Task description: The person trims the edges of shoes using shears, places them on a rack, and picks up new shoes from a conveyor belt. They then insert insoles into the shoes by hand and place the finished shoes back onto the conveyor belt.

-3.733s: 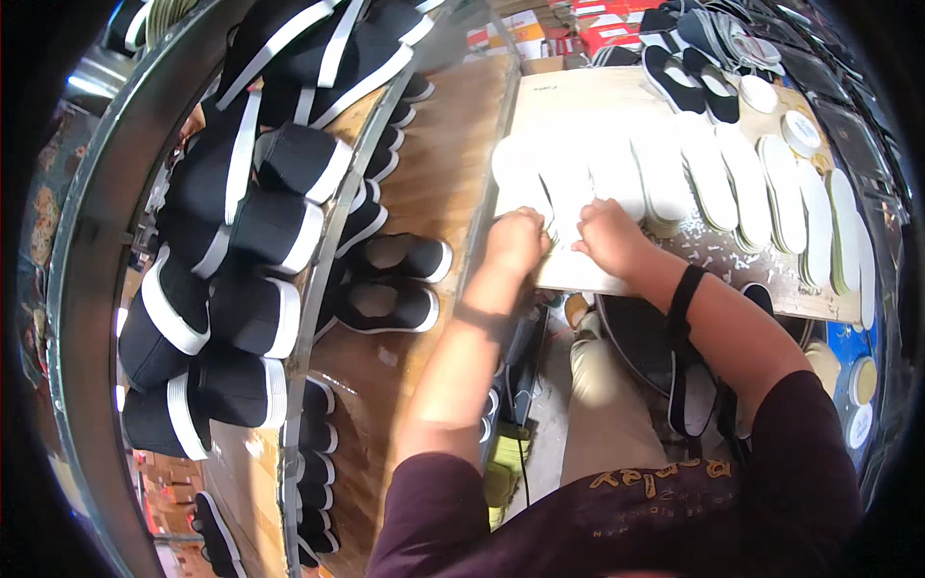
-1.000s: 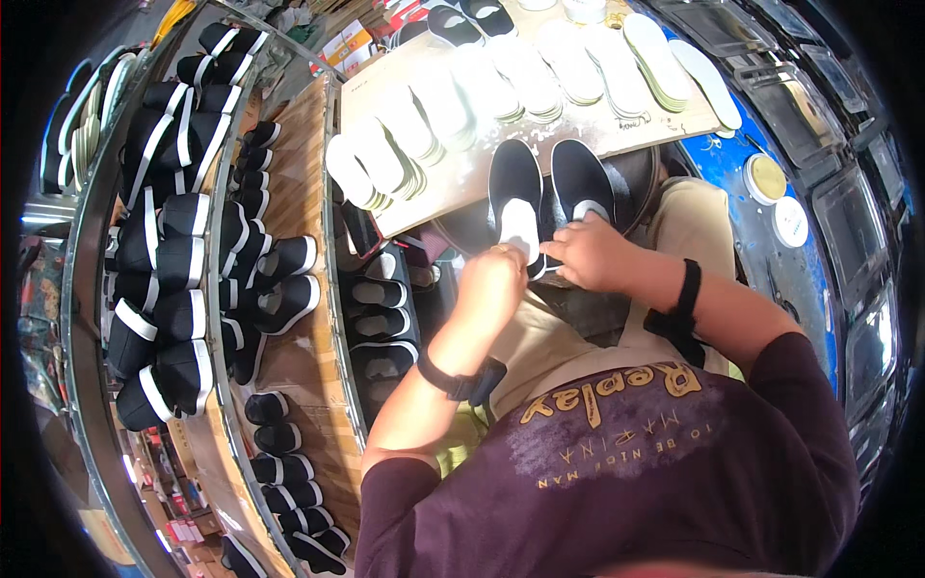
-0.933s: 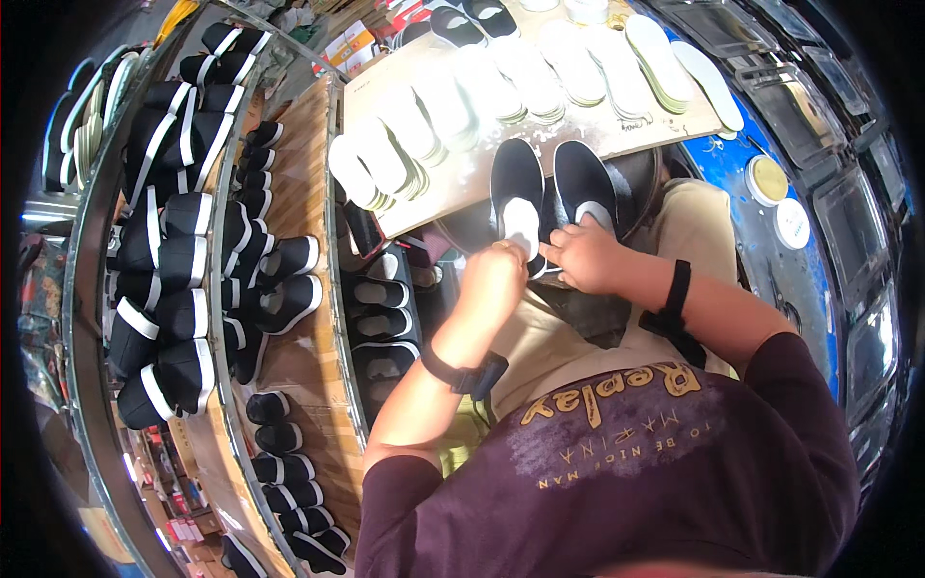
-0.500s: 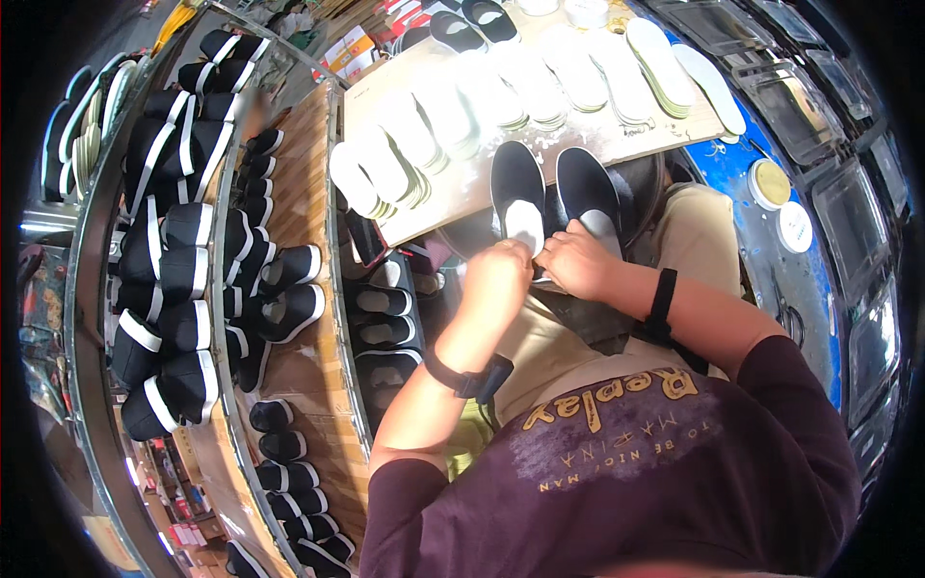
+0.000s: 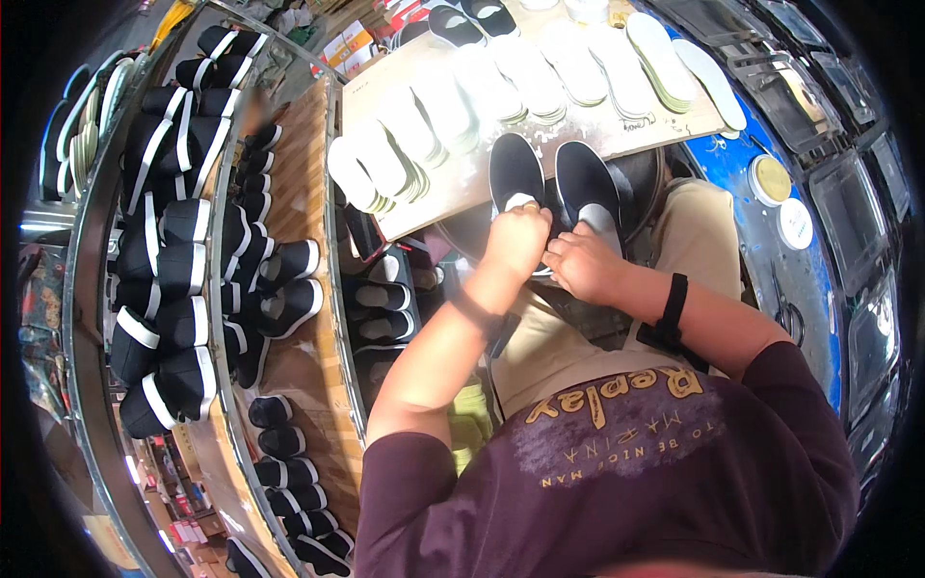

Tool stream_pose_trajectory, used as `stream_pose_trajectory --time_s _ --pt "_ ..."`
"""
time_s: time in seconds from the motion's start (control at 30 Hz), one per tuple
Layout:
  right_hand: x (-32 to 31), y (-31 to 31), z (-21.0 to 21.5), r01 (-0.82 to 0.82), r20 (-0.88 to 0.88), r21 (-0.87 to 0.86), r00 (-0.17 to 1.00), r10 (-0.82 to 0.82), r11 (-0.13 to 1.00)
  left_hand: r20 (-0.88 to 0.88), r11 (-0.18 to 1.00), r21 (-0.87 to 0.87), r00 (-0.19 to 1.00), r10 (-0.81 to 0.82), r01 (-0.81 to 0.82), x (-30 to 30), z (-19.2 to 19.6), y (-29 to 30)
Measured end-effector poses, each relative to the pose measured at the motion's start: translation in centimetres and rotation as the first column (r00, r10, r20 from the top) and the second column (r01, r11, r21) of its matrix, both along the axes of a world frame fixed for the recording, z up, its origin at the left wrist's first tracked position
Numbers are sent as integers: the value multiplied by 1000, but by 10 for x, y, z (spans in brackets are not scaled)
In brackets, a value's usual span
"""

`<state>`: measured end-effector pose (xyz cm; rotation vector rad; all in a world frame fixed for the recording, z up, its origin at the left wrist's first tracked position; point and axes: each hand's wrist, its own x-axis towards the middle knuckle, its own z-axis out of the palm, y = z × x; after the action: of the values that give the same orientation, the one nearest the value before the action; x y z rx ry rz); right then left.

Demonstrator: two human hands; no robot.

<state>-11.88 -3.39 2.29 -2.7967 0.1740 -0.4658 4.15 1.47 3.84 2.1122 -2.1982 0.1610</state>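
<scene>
Two black slip-on shoes with white edging stand side by side before me, toes pointing away: a left shoe and a right shoe. My left hand is curled into the opening of the left shoe, closed on a white insole whose upper part shows past the knuckles. Close beside it, my right hand has its fingers bent at the heel of the left shoe, gripping its edge; the fingertips are partly hidden. A pale lining shows inside the right shoe.
Stacks of white insoles line a wooden board beyond the shoes. Racks on the left carry many black shoes. On the right, a blue bench bears round tubs and scissors, with clear plastic cases beyond.
My left hand has moved forward and farther into the left shoe, covering most of the insole. My right hand has shifted slightly, staying by the heel.
</scene>
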Motion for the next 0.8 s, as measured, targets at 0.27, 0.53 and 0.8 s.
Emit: stream_pose_trajectory --time_s 0.27,0.53,0.8 --pt "-22 -3 15 -43 187 60 982 31 997 -509 898 429 848 148 100 22 3 -8" --pt "-54 -7 12 127 -254 -40 958 -133 991 -146 938 348 988 46 8 -7 -3 22" --pt "-62 -7 14 62 -227 -38 971 -69 997 -245 957 262 950 192 -126 -60 19 34"
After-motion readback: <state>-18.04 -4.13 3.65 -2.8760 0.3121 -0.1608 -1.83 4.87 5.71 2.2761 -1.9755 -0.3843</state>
